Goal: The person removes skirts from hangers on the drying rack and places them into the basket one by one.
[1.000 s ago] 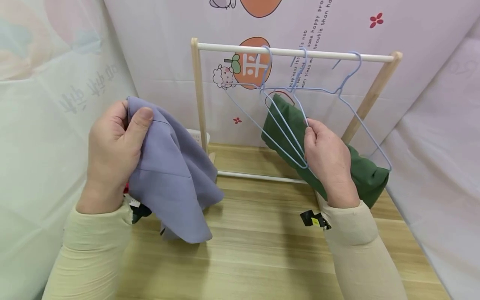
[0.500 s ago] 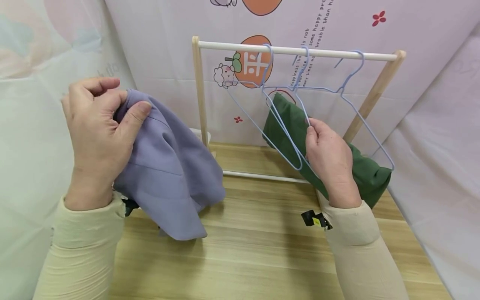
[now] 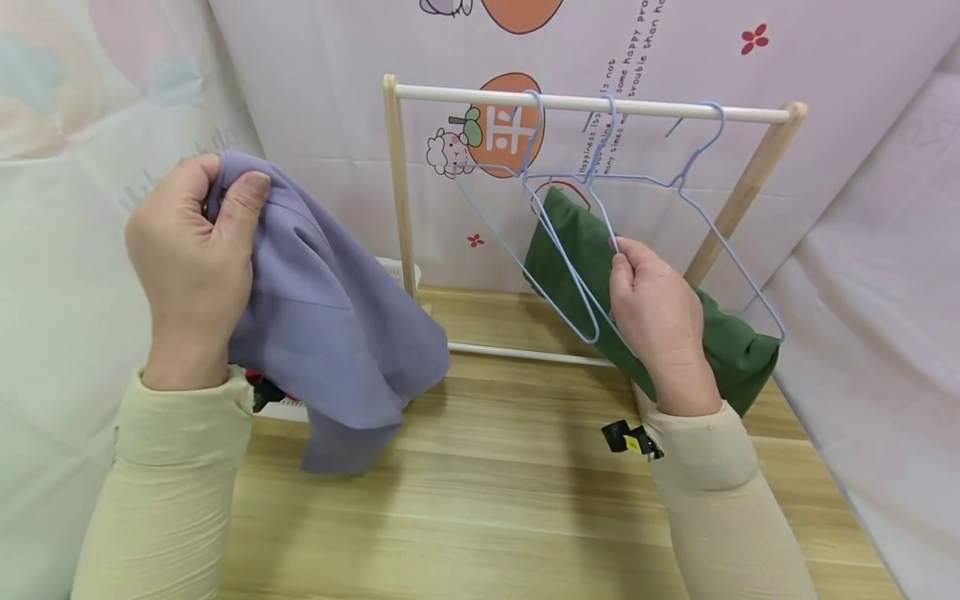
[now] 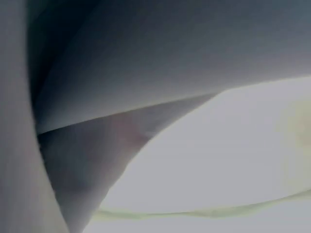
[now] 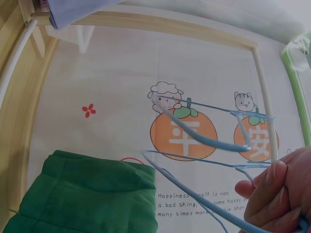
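Lavender cloth (image 3: 315, 300): hanging slack from the left grip (image 3: 191, 267), left of the rack (image 3: 480, 96), over the worktop (image 3: 487, 508).
Lavender look: soft, matte and plain, crossed by fine seams, creased sharply near the top, bulging in a broad fold toward the rack, a shadowed flap dangling lowest.
Left grip: clamped on the cloth's top edge, thumb laid along the front.
Right grip (image 3: 660, 308): pinching a side wire of the middle hanger (image 3: 603, 212), fingers curled.
Middle hanger: blue, thin and bare, hooked over the white rail between 2 others.
Left-hand hanger (image 3: 522, 172): bare too, just beside.
Right-hand hanger (image 3: 680, 182): loaded with a folded green cloth (image 3: 738, 350), partly hidden behind the right grip.
Left wrist view: nearly all fabric, dim and blurred.
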`<act>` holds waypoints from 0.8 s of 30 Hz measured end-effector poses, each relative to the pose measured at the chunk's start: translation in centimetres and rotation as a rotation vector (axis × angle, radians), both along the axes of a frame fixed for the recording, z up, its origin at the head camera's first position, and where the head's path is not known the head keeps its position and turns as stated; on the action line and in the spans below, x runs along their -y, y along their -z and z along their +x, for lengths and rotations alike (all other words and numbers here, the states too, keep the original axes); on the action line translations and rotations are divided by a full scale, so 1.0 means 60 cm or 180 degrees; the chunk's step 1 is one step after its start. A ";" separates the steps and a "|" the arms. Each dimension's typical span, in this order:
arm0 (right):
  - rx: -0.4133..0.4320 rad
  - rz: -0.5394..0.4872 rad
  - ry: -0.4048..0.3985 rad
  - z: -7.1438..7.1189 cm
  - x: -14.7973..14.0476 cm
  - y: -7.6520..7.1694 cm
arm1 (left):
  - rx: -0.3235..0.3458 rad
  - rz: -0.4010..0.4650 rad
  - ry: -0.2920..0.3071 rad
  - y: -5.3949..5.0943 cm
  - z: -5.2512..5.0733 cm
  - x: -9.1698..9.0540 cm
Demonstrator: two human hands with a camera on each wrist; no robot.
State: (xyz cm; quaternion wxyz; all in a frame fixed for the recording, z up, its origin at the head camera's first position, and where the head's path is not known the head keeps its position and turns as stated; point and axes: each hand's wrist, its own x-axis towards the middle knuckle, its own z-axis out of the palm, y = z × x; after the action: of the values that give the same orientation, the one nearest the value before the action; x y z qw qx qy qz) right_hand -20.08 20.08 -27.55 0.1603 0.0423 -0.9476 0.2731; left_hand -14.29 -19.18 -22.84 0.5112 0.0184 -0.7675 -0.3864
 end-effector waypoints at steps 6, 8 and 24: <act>-0.0021 -0.0007 -0.0016 -0.001 0.001 0.002 | -0.0113 0.0281 0.0124 -0.006 -0.012 0.005; -0.0023 -0.0011 -0.0023 -0.002 0.001 0.002 | -0.0098 0.0431 0.0198 -0.013 -0.012 0.003; 0.0013 -0.0021 0.0000 -0.003 0.002 0.004 | -0.0126 0.0797 0.0597 -0.060 -0.029 -0.007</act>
State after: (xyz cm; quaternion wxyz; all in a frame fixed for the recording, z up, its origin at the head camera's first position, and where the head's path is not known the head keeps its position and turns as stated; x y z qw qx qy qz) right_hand -20.28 19.94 -27.76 0.1584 0.0411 -0.9470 0.2763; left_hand -16.03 -18.77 -19.25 0.4816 0.0025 -0.7014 -0.5254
